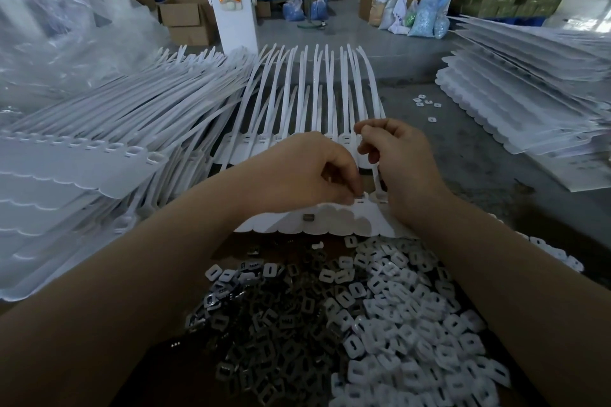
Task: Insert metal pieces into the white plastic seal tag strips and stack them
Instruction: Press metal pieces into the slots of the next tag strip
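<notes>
Working at near edge of seal tag strip (pixel 330 223), flat on worktop (pixel 479 155) dead ahead, just beyond metal pieces (pixel 264 314) and white caps (pixel 413 307). My left hand (pixel 310 172) curled, fingertips pinching small piece at slot (pixel 360 200) near strip's right end. My right hand (pixel 396 158) curled too, thumb and forefinger pinched higher; what it holds, cannot tell. Tails run away from me, slot row runs left-right. I judge left hand nearer slot. One loose piece (pixel 309 217) lies on strip.

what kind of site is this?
Likely a small factory or assembly workshop: stacks of white seal tag strips, a heap of loose metal pieces, and cartons and sacks on the concrete floor.
</notes>
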Action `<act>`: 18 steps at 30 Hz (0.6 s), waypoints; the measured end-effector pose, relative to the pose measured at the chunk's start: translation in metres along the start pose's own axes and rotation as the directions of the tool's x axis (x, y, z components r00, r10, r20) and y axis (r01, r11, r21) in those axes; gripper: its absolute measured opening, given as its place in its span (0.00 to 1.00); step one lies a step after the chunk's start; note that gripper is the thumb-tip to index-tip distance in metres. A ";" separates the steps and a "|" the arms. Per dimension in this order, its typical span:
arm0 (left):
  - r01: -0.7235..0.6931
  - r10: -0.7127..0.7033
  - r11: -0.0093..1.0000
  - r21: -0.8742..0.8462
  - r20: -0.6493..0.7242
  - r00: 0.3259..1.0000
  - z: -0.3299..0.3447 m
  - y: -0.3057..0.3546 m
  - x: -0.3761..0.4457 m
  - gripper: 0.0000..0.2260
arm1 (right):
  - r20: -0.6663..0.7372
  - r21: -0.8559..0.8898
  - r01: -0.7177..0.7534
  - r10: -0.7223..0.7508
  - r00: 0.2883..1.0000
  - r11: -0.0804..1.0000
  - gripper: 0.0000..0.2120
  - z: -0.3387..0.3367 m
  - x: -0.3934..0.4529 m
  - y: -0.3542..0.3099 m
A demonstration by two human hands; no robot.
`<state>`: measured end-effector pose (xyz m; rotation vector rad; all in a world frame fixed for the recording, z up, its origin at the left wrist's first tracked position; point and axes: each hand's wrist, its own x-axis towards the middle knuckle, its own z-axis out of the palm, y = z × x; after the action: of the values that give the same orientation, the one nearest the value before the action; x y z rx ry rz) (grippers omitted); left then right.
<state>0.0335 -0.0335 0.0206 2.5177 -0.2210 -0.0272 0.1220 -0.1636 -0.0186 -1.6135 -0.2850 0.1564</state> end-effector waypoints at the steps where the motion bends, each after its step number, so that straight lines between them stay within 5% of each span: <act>1: -0.027 0.028 1.000 -0.008 0.020 0.999 0.000 0.002 -0.005 0.05 | 0.001 -0.003 0.002 -0.002 1.000 1.000 0.08 0.000 0.000 0.000; 5: -0.113 0.099 0.992 0.059 0.194 0.976 0.001 0.008 -0.018 0.04 | 0.004 -0.022 0.008 -0.008 1.000 1.000 0.08 0.000 0.000 0.000; 13: -0.299 0.264 0.932 0.204 0.178 0.948 0.022 0.024 -0.017 0.09 | 0.004 -0.013 0.032 -0.032 0.999 0.999 0.08 0.001 0.001 0.000; 18: -0.292 0.261 0.937 0.193 0.170 0.950 0.026 0.023 -0.016 0.05 | 0.016 0.003 0.039 -0.039 0.999 0.999 0.08 0.001 0.000 0.001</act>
<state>0.0125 -0.0640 0.0115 2.6777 -0.6698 -0.0734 0.1221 -0.1626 -0.0201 -1.6041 -0.3280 0.1400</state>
